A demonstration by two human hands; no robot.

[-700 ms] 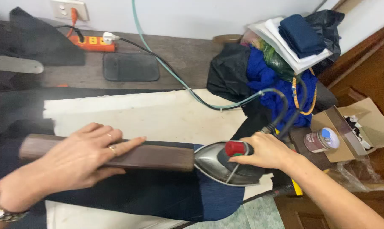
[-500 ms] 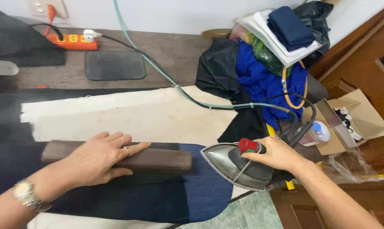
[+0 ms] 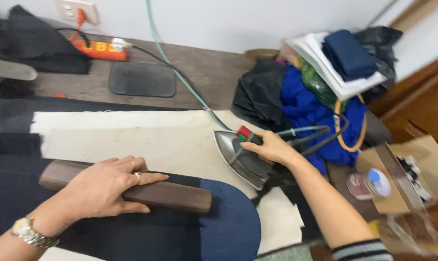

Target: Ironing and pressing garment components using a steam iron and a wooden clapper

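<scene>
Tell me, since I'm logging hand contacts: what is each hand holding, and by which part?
The right hand grips the iron by its top handle. The left hand lies flat on the wooden block, pressing near its middle rather than grasping it.

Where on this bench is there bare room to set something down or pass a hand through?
Free: the cream pressing cloth between the wooden block under the left hand and the dark mat; also the bare wood right of that mat. Crowded: the fabric pile and hoses behind the iron in the right hand, and the cardboard box.
</scene>
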